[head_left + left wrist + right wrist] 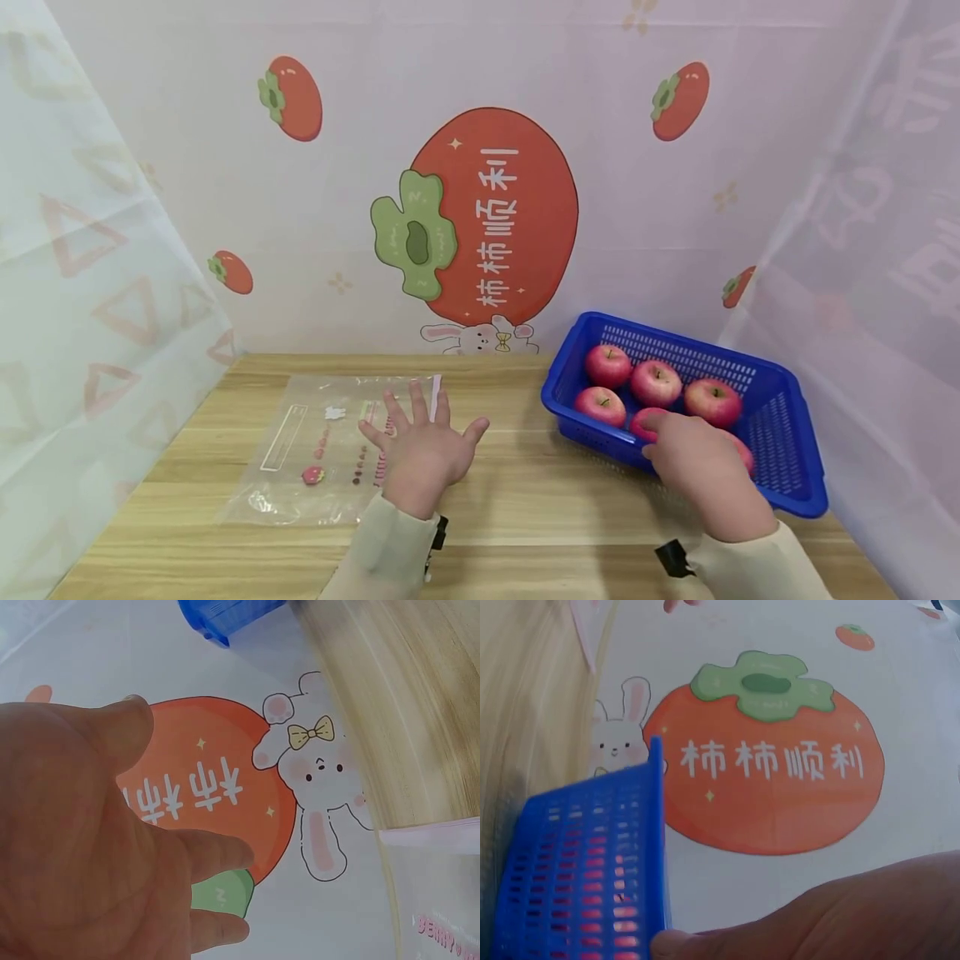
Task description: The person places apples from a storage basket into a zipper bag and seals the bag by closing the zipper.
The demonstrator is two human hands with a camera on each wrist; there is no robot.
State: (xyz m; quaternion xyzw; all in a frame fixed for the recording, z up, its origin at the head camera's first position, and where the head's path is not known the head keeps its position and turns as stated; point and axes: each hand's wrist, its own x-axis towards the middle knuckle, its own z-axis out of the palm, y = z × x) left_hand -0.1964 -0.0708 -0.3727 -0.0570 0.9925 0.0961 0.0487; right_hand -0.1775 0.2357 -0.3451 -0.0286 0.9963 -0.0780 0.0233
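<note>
The left hand spreads its fingers above the clear printed zip bag, laid flat on the wooden table. The right hand dips over the blue basket, whose walls likely keep the apples from rolling. One red apple sits at its fingertips; whether they pinch it, I cannot tell. More lie beyond; the near rim passes beneath that hand.

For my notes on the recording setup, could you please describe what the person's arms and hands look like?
The left hand and right hand are ungloved. Plain cream sleeves reach to the wrists, each with a small black piece near its end.
</note>
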